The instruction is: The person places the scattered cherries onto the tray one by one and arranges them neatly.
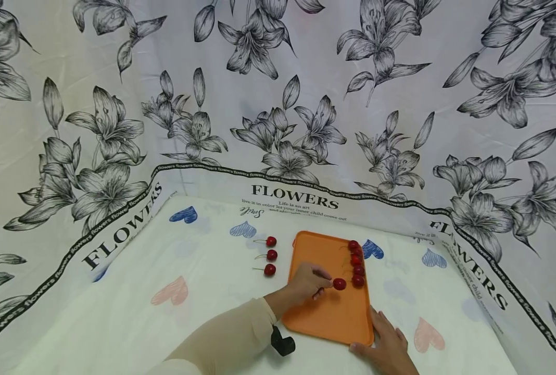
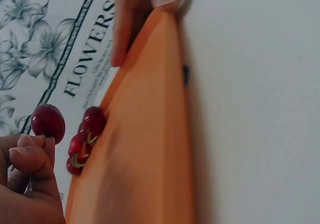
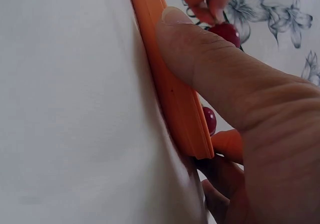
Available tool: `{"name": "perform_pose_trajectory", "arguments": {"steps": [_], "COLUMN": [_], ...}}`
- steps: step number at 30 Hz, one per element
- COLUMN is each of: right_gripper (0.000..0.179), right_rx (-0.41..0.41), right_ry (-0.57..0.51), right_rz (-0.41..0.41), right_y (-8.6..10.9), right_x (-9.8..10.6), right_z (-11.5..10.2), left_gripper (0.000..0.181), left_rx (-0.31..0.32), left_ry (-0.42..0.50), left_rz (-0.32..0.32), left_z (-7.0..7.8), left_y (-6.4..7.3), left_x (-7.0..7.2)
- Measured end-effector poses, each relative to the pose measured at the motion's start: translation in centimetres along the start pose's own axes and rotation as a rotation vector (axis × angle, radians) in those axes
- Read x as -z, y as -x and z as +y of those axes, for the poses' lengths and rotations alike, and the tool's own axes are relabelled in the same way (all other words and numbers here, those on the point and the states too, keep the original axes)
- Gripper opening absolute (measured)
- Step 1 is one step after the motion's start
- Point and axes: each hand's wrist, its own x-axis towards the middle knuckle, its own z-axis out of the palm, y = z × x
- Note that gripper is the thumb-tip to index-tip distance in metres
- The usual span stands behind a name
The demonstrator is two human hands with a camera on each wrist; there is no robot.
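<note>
My left hand (image 1: 307, 281) pinches a dark red cherry (image 1: 339, 284) by its stem, above the orange tray (image 1: 311, 315). In the left wrist view the held cherry (image 2: 48, 124) hangs off the fingertips, apart from the others. Several cherries (image 1: 358, 271) lie in a row along the tray's right edge, stems pointing left. At the tray's near right corner, my right hand (image 1: 390, 345) holds on, the thumb (image 3: 200, 58) against the near wall and the fingers around the right side.
Three cherries (image 1: 271, 255) with stems form a column on the white cloth (image 1: 222, 291), left of the tray. A black device (image 1: 283, 344) sits at the left wrist. Flower-printed curtain (image 1: 287, 130) encloses the back and sides.
</note>
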Motion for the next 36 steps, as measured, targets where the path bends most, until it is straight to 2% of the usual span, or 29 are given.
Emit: {"name": "perform_pose_trajectory", "arguments": {"steps": [5,11,15,18,24,29,36], "right_gripper": [0.126,0.128,0.127,0.126,0.132,0.132,0.128], "right_rx": [-0.009,-0.013,-0.002,-0.007,-0.077,-0.054,-0.033], "right_ry": [-0.001,-0.014,-0.019,-0.026,-0.052,-0.044,-0.044], "right_rz": [-0.002,0.003,0.01,0.005,-0.027,-0.018,-0.005], "right_y": [-0.2,-0.2,-0.2,-0.2,-0.3,-0.3,-0.3], "right_x": [0.0,0.1,0.2,0.1,0.0,0.0,0.0], "right_z": [0.0,0.4,0.4,0.4,0.1,0.2,0.2], "left_gripper": [0.007,0.01,0.01,0.011,0.01,0.011,0.013], "left_rx": [0.049,0.108,0.106,0.116,0.155,0.136,0.147], "left_ry": [-0.038,-0.091,-0.085,-0.079,-0.119,-0.113,-0.132], "left_rz": [0.028,0.084,0.084,0.096,0.125,0.131,0.143], "left_z": [-0.8,-0.8,-0.7,-0.8,-1.5,-1.8,-1.6], "left_y": [0.0,0.0,-0.2,-0.4,-0.6,-1.0,-1.7], "left_x": [-2.0,-3.8,-4.6,-5.0,-5.4,-5.7,-6.1]}}
